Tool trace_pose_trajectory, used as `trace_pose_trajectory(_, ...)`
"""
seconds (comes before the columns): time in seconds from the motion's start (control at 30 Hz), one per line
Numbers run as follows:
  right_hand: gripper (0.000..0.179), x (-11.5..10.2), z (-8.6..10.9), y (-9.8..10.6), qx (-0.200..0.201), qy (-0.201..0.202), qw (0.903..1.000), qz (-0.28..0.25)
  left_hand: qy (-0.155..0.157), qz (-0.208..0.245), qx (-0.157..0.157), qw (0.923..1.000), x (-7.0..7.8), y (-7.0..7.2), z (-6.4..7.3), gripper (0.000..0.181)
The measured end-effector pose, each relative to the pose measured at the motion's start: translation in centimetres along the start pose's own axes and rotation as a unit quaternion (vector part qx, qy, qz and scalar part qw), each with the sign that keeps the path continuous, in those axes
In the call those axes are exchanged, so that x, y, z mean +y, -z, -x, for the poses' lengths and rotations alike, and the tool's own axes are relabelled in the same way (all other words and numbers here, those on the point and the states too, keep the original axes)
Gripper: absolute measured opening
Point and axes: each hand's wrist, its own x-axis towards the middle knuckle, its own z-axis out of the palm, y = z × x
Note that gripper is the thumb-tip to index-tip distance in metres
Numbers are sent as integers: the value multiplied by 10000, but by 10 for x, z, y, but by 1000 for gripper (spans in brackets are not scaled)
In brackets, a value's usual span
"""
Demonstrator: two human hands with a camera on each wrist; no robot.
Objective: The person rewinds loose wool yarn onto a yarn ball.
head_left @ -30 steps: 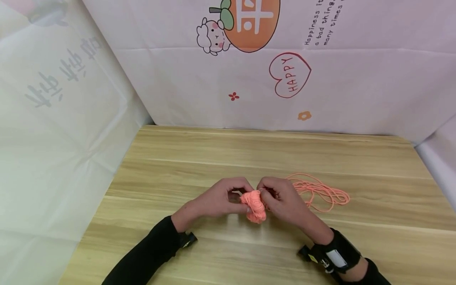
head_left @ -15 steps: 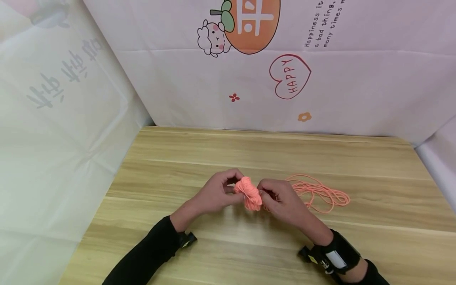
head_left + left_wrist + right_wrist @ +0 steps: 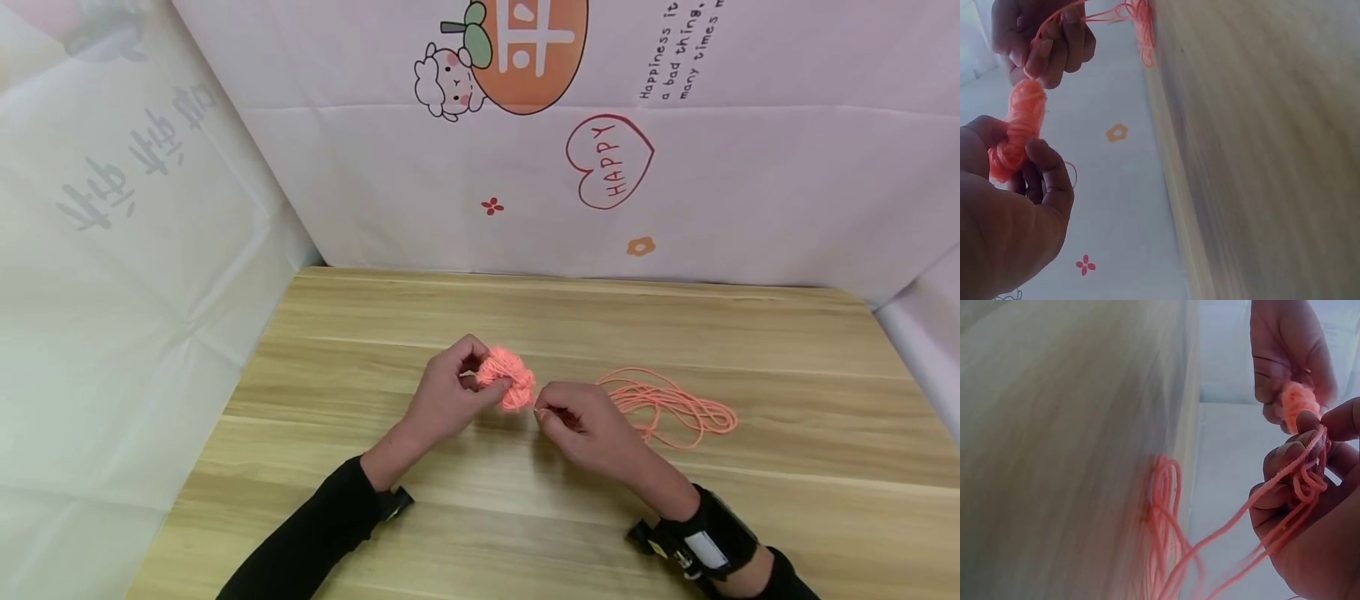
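My left hand (image 3: 450, 389) grips a small wound bundle of coral-pink yarn (image 3: 507, 377) between thumb and fingers, held above the table. In the left wrist view the bundle (image 3: 1022, 122) looks long and narrow, wrapped round its middle. Just right of it, my right hand (image 3: 588, 425) pinches the yarn strand that runs from the bundle's end. Several slack loops of the strand (image 3: 1307, 484) lie in the right palm, under curled fingers. From there the strand leads down to a loose pile of the same yarn (image 3: 678, 404) on the table, right of the right hand.
The wood-grain table (image 3: 360, 325) stretches out on all sides of the hands. Behind it hangs a white printed cloth (image 3: 375, 183), with another white cloth (image 3: 135, 333) along the left. Black straps with small devices (image 3: 712, 533) sit at the wrists.
My left hand has moved up and left with the yarn bundle, turning it on the way. A small gap now shows between bundle and right hand, which has barely shifted. The loose pile is unchanged.
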Motion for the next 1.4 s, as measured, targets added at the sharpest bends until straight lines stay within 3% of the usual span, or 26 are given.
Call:
trace_pose_trajectory(0.37, 37, -4, 1, 0, 36, 54, 10000, 2, 26, -1159, -752, 9904, -1, -3, 3, 24)
trace_pose_trajectory(0.6, 38, -3, 1, -1, 43, 147, 9999, -67, -82, -1263, -1595, 9790, -4, -6, 5, 24)
trace_pose_trajectory(0.9, 38, -3, 4, -1, 35, 74, 10000, 12, -275, -1347, -2591, 9560, -4, -10, 8, 23)
trace_pose_trajectory(1.2, 36, -2, 4, 0, 153, -99, 9998, -16, -669, -1242, -2999, 9435, -3, -9, 8, 22)
trace_pose_trajectory(1.4, 36, -1, 5, 2, 174, -289, 9993, -160, -868, -746, -2929, 9493, 3, -7, 5, 25)
